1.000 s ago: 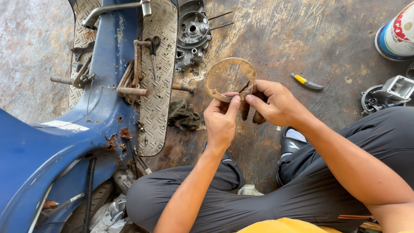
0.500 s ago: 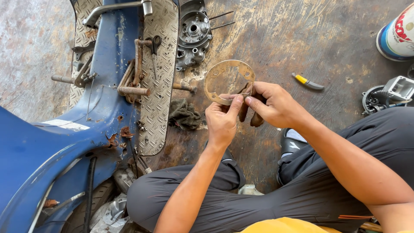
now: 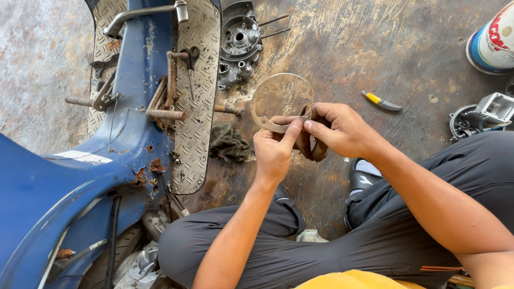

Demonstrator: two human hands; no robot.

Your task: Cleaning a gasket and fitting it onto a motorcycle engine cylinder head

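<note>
- Landmark: the blue scooter frame (image 3: 80, 176) lies on the stained floor (image 3: 375, 48); its ribbed metal footboard (image 3: 201, 91) forms the edge nearest your hands.
- Open room: bare floor extends beyond the footboard, away from the frame, up to the paint can (image 3: 492, 40) at the far corner. A yellow-handled tool (image 3: 380, 100) lies in that stretch, apart from everything else.
- Obstructions: a grey engine casing (image 3: 238, 43) with protruding studs sits just beside the footboard's far end. A dark rag (image 3: 229, 143) lies against the footboard edge, near your left wrist.
- Containers: the can's contents cannot be seen. A small grey motor part (image 3: 479, 118) rests beside your right knee.
- Your left hand (image 3: 276, 152) pinches the lower rim of the thin ring gasket (image 3: 281, 101) between thumb and forefinger.
- Your right hand (image 3: 337, 128) grips the same rim from the other side, fingers closed; a brown object is tucked under its palm.
- The gasket is held above the floor, just off the footboard edge, between rag and casing.
</note>
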